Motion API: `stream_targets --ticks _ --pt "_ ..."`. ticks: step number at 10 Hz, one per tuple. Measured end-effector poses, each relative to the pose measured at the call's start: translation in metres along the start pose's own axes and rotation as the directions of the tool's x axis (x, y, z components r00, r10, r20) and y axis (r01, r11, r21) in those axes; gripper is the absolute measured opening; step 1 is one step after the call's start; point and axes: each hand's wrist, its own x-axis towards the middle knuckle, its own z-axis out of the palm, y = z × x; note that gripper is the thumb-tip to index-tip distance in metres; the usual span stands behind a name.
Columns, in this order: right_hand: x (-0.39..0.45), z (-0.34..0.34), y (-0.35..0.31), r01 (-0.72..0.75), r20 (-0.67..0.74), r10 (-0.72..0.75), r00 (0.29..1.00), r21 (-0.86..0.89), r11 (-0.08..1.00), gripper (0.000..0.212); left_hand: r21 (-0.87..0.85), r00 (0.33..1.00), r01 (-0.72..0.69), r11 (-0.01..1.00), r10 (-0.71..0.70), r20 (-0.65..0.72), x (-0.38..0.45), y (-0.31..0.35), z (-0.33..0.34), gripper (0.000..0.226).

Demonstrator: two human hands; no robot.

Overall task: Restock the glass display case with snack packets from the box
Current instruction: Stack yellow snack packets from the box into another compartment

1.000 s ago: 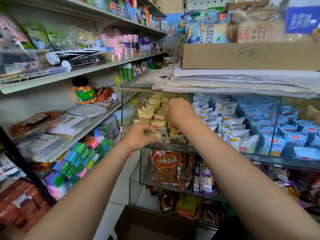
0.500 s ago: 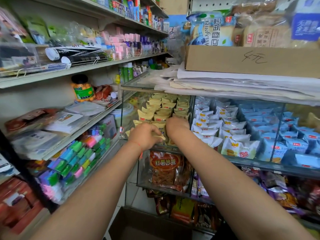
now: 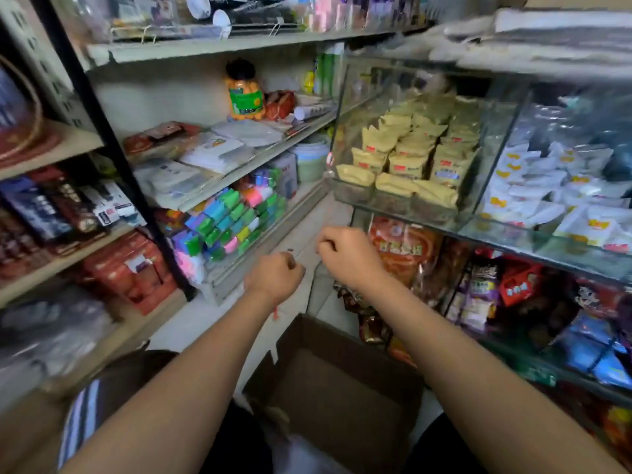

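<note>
Glass display case [image 3: 496, 107] stood at upper right, its near compartment packed with rows of yellow snack packets [image 3: 412, 155], upright at the back and lying flat along the front edge. White packets [image 3: 543, 186] with yellow marks filled the next compartment to the right, behind a glass divider. Below that shelf sat an orange-red bag [image 3: 403, 248] and mixed dark wrappers, too blurred to read.

Both arms reached forward, below the case and clear of it. Left hand [image 3: 275, 273] was curled into a loose fist, nothing seen in it; a red thread [image 3: 274, 311] hung at the wrist. Right hand [image 3: 345, 254] was likewise clenched, knuckles up, holding nothing visible, just in front of the orange-red bag. The two hands were near each other, not touching.

Cardboard box [image 3: 338, 388] lay open on the floor beneath the forearms, its inside dark; something pale showed at its near edge, unclear what.

On the left shelving: an orange jar [image 3: 244, 92] with a green label and black lid, flat white packs, and a stack of coloured blocks [image 3: 236, 220] in green, blue and pink.
</note>
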Motion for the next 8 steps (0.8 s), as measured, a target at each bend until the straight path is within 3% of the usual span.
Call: stream_targets --ticks 1,2,3,5,6,7,8 --pt "-0.027 0.088 0.030 -0.184 0.311 0.168 0.935 0.023 0.983 0.020 -0.036 0.974 0.122 0.992 -0.113 0.194 -0.019 -0.061 0.055 0.022" --pt "-0.052 0.172 0.067 -0.400 0.563 0.326 0.759 0.009 0.916 0.021 -0.079 0.918 0.228 0.970 -0.188 0.349 -0.030 -0.107 0.108 0.021" --pt "-0.075 0.243 0.096 -0.515 0.704 0.423 0.570 -0.094 0.852 0.025 -0.093 0.865 0.281 0.955 -0.210 0.456 -0.031 -0.145 0.157 0.025" --pt "-0.117 0.370 0.144 -0.668 0.822 0.548 0.153 -0.323 0.670 0.035 -0.112 0.785 0.313 0.943 -0.191 0.590 -0.011 -0.182 0.233 0.033" --pt "-0.114 0.419 0.119 -0.430 0.781 0.599 0.177 -0.486 0.761 0.030 -0.130 0.761 0.336 0.933 -0.187 0.621 -0.001 -0.191 0.256 0.032" --pt "-0.114 0.450 0.107 -0.382 0.832 0.481 0.275 -0.364 0.849 0.046 -0.121 0.725 0.381 0.917 -0.215 0.655 -0.001 -0.197 0.266 0.032" --pt "-0.104 0.460 0.104 -0.290 0.636 0.659 0.401 -0.594 0.751 0.049 -0.110 0.699 0.420 0.901 -0.244 0.672 -0.002 -0.201 0.268 0.030"
